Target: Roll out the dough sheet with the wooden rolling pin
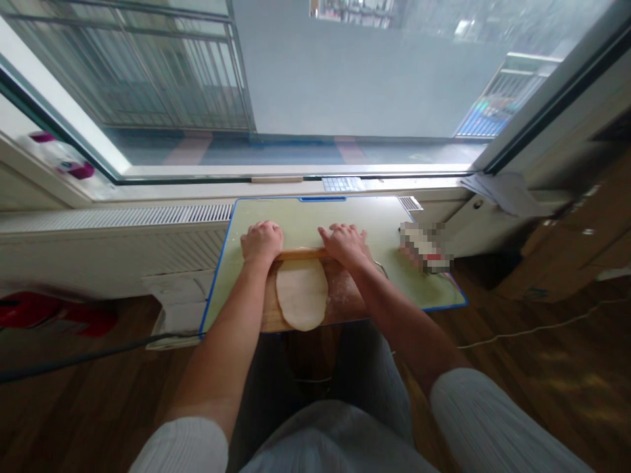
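Left fingers: curled together over the pin's left end, likely for firm grip; left hand [262, 242].
Right fingers: partly spread, right hand [346, 243] over the right end, probably to balance pressure.
Rolling pin [302, 254]: crosswise at the dough's far edge.
Dough [302, 295]: flat, between forearms, apparently for straight reach.
Board [340, 295]: beneath dough, floury at right, perhaps against sticking.
Table [300, 217]: under board, by the window [355, 85].

You wear a pale grey top [340, 440] with finely ribbed sleeves [183, 447] ending near your elbows, and dark grey trousers [377, 374]. Your left hand [263, 242] and right hand [348, 246] are bare.
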`<action>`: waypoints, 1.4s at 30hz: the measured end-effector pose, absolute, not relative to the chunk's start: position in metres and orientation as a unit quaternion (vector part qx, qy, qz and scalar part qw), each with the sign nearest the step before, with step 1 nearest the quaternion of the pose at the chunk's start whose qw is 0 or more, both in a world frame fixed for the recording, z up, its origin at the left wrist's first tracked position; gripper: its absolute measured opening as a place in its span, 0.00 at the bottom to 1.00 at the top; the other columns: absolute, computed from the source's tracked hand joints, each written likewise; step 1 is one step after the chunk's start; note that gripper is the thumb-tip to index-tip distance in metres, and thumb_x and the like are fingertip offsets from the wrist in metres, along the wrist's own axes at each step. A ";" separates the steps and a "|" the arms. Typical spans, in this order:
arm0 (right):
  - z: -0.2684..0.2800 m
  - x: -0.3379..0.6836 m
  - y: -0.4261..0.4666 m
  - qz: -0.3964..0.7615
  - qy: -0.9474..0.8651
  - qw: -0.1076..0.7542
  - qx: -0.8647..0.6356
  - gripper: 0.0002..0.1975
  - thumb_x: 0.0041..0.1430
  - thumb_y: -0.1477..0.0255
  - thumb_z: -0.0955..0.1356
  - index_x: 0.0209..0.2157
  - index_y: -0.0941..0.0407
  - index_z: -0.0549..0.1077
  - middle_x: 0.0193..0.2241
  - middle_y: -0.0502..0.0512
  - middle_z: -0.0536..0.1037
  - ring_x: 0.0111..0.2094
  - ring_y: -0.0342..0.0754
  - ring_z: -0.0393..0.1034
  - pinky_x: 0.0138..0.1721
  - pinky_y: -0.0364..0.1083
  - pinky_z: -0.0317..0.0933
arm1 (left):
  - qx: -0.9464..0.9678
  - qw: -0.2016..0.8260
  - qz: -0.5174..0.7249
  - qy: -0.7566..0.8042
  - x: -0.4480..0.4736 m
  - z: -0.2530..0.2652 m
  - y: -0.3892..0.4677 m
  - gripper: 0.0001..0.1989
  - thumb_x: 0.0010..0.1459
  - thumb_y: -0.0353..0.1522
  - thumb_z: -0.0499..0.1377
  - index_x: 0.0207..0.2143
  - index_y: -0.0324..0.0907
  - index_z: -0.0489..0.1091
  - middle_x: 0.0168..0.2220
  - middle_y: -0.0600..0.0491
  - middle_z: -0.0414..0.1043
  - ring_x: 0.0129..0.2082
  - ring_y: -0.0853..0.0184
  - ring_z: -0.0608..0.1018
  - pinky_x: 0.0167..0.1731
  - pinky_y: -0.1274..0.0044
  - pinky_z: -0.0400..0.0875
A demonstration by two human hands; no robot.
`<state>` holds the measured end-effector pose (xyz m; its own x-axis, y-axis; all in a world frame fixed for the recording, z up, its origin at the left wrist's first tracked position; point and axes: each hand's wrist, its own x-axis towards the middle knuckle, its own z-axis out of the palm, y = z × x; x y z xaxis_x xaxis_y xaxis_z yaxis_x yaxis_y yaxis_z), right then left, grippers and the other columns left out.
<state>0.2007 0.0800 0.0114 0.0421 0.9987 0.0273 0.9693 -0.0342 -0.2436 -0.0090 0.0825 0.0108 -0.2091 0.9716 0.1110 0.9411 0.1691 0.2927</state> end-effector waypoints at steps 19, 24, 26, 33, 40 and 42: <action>0.012 0.205 0.068 0.083 -0.721 0.090 -0.682 0.24 0.76 0.57 0.59 0.61 0.49 0.78 0.63 0.63 0.78 0.64 0.63 0.67 0.64 0.64 0.60 | 0.665 0.082 0.101 0.735 -0.017 -0.002 0.084 0.25 0.72 0.41 0.46 0.57 0.50 0.79 0.64 0.42 0.75 0.62 0.45 0.75 0.59 0.53 0.72; 0.015 0.205 0.050 0.067 -0.728 0.087 -0.677 0.24 0.77 0.58 0.58 0.63 0.50 0.76 0.65 0.61 0.77 0.65 0.63 0.66 0.66 0.64 0.58 | 0.675 0.091 0.102 0.725 -0.019 -0.007 0.073 0.25 0.72 0.42 0.46 0.62 0.51 0.76 0.68 0.44 0.72 0.64 0.45 0.73 0.63 0.52 0.69; 0.017 0.205 0.043 0.055 -0.728 0.087 -0.677 0.24 0.77 0.57 0.58 0.62 0.49 0.77 0.64 0.61 0.77 0.65 0.63 0.66 0.66 0.63 0.58 | 0.677 0.086 0.104 0.723 -0.019 -0.007 0.067 0.25 0.72 0.42 0.47 0.63 0.51 0.75 0.69 0.44 0.71 0.65 0.45 0.73 0.64 0.51 0.68; 0.024 0.205 0.022 0.044 -0.734 0.046 -0.676 0.25 0.79 0.57 0.55 0.60 0.51 0.77 0.63 0.63 0.77 0.64 0.63 0.64 0.64 0.61 0.56 | 0.681 0.058 0.118 0.720 -0.014 -0.005 0.042 0.24 0.72 0.41 0.49 0.63 0.51 0.76 0.69 0.46 0.72 0.65 0.46 0.73 0.65 0.51 0.67; 0.028 0.208 0.003 0.026 -0.756 0.024 -0.653 0.28 0.81 0.55 0.53 0.61 0.53 0.76 0.63 0.65 0.76 0.64 0.62 0.61 0.62 0.60 0.52 | 0.697 0.019 0.130 0.705 -0.012 -0.005 0.021 0.25 0.73 0.42 0.48 0.63 0.49 0.77 0.70 0.46 0.72 0.65 0.48 0.74 0.64 0.53 0.67; 0.029 0.208 -0.001 0.024 -0.760 0.031 -0.649 0.28 0.82 0.55 0.53 0.60 0.52 0.77 0.62 0.64 0.76 0.63 0.62 0.62 0.62 0.59 0.51 | 0.698 0.010 0.136 0.703 -0.011 -0.006 0.016 0.25 0.74 0.43 0.48 0.63 0.49 0.77 0.69 0.46 0.73 0.64 0.48 0.75 0.63 0.53 0.68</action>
